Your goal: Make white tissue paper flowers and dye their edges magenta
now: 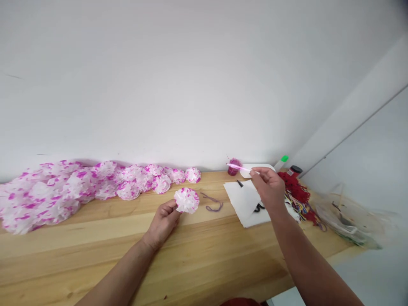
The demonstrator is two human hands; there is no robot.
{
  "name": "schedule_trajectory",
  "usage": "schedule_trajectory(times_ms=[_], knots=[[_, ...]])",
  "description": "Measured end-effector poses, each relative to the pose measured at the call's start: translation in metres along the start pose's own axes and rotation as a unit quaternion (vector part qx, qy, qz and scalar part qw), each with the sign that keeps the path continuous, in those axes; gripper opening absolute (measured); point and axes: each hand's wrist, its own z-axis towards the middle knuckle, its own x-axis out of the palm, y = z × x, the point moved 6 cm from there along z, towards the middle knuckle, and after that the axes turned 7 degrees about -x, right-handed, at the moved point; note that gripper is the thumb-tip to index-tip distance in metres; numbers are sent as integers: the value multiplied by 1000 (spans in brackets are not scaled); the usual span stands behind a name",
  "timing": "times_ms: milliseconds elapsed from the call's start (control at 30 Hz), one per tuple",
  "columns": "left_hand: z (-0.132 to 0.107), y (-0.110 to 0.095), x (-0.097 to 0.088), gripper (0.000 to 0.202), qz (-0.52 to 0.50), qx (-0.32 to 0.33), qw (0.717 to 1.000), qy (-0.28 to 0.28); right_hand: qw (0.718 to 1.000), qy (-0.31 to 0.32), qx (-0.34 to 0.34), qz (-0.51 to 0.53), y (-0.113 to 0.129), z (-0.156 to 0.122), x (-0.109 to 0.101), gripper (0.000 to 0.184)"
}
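My left hand [162,223] is closed around the base of a white and pink tissue-paper flower [187,200], holding it just above the wooden table [197,255]. My right hand [269,187] pinches a thin pink-tipped stick [239,168], a brush or pen, whose tip reaches toward a small cup of pink paint [233,166] by the wall. Under the right hand lies a stack of white tissue sheets [244,202].
A long row of finished pink and white paper flowers [79,187] lies along the wall at the left. A purple thread [213,203] rests near the held flower. Red and coloured yarn [298,195], a green-capped bottle [281,162], a dark-lidded jar [294,171] and a plastic bag [347,219] crowd the right end.
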Motion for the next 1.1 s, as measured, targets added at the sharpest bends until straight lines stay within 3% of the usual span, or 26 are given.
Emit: schedule_trajectory(times_ms=[100,133,367,533,600,667,800,900,1033,1100], knots=[[0,-1,-2,21,-1,4,1000,-11,978,-34,-59,-199,-11,31,-12,32],[0,0,-2,20,-2,3,1000,-14,973,-33,-67,-220,-16,39,-12,30],[3,5,-4,16,-13,-2,999,-36,952,44,-94,-289,-41,67,26,22],[3,1,-5,16,-41,17,997,-56,942,68,-123,-305,-31,63,45,35],[3,-1,-7,16,-43,27,996,-72,932,56,-153,-323,-17,49,48,40],[3,-2,-9,17,-41,37,995,-87,943,80,-174,-273,-3,26,56,37],[5,-6,-16,15,-29,66,990,-124,963,248,-81,-72,15,-42,92,28],[6,-13,-26,13,-19,115,979,-170,925,379,-18,28,29,-98,127,27],[5,-22,-42,18,-9,167,961,-221,885,460,-14,73,43,-149,157,26],[4,-23,-50,16,-13,175,954,-244,879,470,-50,64,46,-161,164,25]])
